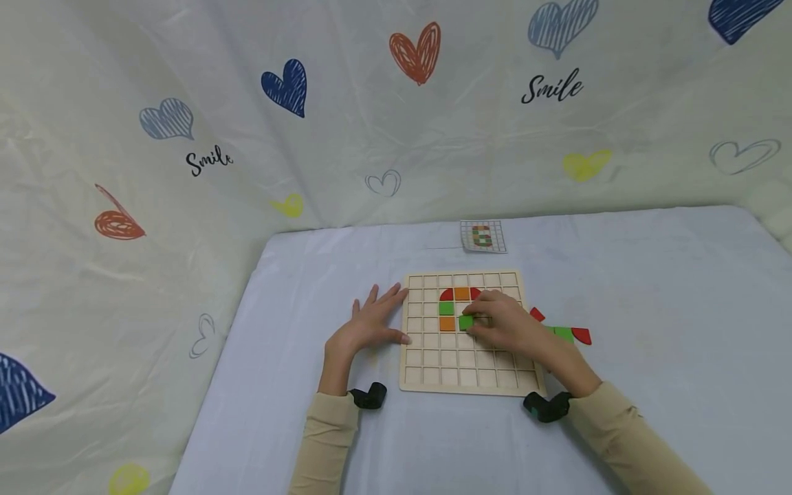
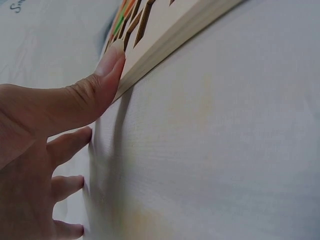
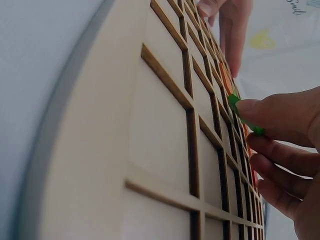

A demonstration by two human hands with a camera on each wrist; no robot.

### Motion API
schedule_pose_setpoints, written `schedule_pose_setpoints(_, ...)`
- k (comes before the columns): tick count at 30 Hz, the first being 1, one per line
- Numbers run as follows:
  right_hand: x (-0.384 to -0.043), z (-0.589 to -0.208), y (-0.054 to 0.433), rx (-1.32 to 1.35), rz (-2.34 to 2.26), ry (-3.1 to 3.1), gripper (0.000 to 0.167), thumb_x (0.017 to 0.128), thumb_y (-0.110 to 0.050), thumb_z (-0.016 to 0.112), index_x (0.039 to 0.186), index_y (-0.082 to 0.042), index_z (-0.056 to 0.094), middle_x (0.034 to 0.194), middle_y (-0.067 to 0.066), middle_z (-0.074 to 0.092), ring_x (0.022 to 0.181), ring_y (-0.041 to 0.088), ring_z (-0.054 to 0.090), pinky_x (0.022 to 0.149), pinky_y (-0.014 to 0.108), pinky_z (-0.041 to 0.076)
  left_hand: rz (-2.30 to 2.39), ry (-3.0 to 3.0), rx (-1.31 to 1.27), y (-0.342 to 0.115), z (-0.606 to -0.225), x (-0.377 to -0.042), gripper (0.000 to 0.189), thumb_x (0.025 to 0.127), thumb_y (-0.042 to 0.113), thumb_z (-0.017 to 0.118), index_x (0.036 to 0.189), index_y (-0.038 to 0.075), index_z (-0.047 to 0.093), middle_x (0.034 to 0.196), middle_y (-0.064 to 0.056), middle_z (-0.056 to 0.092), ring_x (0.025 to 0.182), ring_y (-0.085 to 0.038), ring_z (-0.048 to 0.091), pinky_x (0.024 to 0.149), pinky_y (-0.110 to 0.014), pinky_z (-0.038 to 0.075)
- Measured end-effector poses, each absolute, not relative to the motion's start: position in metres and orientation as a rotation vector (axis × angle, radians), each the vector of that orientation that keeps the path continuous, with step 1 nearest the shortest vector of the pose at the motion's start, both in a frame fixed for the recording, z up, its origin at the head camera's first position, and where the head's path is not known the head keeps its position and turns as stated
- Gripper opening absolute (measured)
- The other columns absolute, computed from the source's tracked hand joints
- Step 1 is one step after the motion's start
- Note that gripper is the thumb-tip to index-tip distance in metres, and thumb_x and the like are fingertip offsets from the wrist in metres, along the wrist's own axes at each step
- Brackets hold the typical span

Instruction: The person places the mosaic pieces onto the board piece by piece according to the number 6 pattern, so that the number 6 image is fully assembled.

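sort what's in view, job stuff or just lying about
Job, seemingly:
pale wooden grid board;
flat green tile in the right hand;
red, orange and green flat tiles on the board;
red and green flat tiles beside it;
small printed grid card

Just there:
white heart-printed backdrop;
white tablecloth;
black wrist devices

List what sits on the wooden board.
Red, orange and green tiles sit on the board; the right hand pinches another green tile. What lies beneath that hand is hidden.
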State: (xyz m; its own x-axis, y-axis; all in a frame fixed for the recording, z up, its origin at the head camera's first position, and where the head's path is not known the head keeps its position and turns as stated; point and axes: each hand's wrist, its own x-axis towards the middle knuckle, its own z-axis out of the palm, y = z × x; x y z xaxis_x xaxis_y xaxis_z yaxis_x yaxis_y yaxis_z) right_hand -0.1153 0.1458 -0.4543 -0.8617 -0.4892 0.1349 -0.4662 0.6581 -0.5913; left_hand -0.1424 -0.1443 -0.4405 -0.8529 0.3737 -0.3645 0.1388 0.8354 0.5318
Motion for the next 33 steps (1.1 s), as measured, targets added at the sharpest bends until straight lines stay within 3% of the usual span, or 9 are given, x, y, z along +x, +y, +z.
schedule_pose_setpoints(18,-0.1146,-0.4560,0.1396,-0.821,-0.919,2.842,0.022,0.084,-0.008,0.083,0.105,-0.004,0.079,0.097,0.004,0.066,0.091,0.020,0.055,0.079,0.037,0.052,0.683,2.552,0.368,-0.1446,-0.4409,-0.1411,0.098,0.084,0.035,0.085,0.164,0.025,0.029,0.173,0.004,0.017,0.161,-0.031,-0.004,0.124,-0.068,-0.005)
schedule_pose_setpoints(33,-0.1074,-0.4521,0.1477,-0.766,-0.916,2.903,0.026,0.084,-0.007,0.082,0.110,-0.004,0.078,0.105,0.007,0.071,0.100,0.026,0.063,0.089,0.047,0.057,0.670,2.559,0.385,-0.1439,-0.4403,-0.1416,0.097,0.085,0.036,0.084,0.164,0.025,0.029,0.173,0.004,0.018,0.161,-0.033,-0.004,0.123,-0.069,-0.004)
